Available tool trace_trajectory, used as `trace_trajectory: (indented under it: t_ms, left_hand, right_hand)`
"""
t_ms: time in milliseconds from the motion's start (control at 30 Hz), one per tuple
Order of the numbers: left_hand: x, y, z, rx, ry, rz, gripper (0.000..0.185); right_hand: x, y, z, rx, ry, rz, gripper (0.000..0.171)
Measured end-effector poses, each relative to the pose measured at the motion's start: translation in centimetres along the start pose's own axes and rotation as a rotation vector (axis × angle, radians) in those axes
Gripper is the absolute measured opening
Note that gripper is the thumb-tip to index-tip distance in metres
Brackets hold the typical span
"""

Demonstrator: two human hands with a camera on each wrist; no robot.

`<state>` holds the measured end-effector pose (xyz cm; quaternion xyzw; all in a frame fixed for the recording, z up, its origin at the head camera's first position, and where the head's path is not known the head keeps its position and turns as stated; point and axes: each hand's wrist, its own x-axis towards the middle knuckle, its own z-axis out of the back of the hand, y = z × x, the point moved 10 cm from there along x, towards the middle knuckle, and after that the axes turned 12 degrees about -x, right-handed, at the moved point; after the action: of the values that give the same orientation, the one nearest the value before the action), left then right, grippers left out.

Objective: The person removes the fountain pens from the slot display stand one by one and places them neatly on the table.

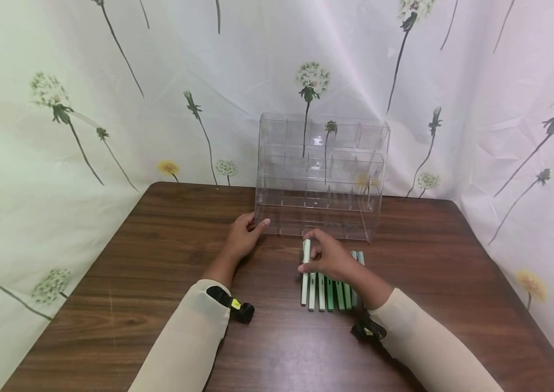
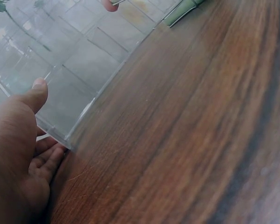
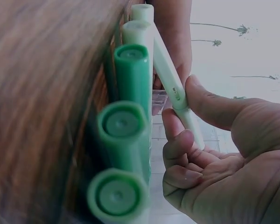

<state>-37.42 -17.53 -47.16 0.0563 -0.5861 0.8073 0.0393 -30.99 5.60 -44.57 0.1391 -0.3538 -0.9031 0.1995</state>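
Note:
A clear acrylic organizer (image 1: 293, 204) with several tiers of compartments stands at the back of the table. My left hand (image 1: 241, 238) holds its lower left front corner, thumb in front and fingers at the outer side, as the left wrist view shows. Between thumb and fingers, my right hand (image 1: 332, 259) pinches a pale green pen (image 3: 167, 70), which slants with its upper end raised. Its lower end is at the left of a row of green pens (image 1: 330, 299), lying side by side from pale to darker shades. The right hand and forearm hide part of that row.
The dark wooden table (image 1: 169, 261) runs up to a white curtain (image 1: 159, 71) printed with dandelions, which hangs behind and at both sides. The organizer's back edge stands near the curtain. Black straps with cameras (image 1: 244, 312) sit on both wrists.

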Motion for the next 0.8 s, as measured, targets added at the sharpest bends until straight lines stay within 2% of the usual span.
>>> trace_trajectory:
  t_ms: [300, 633, 800]
  left_hand:
    - [0.03, -0.2, -0.14, -0.018, 0.004, -0.004, 0.059]
    - [0.03, 0.19, -0.02, -0.035, -0.004, 0.015, 0.06]
    - [0.02, 0.16, 0.01, -0.035, -0.007, 0.014, 0.06]
  right_hand:
    - [0.04, 0.0, -0.36, -0.029, 0.01, 0.011, 0.074]
    - [0.05, -0.28, 0.1, -0.176, -0.043, -0.045, 0.072]
    - [0.07, -0.03, -0.05, -0.227, -0.045, -0.004, 0.078]
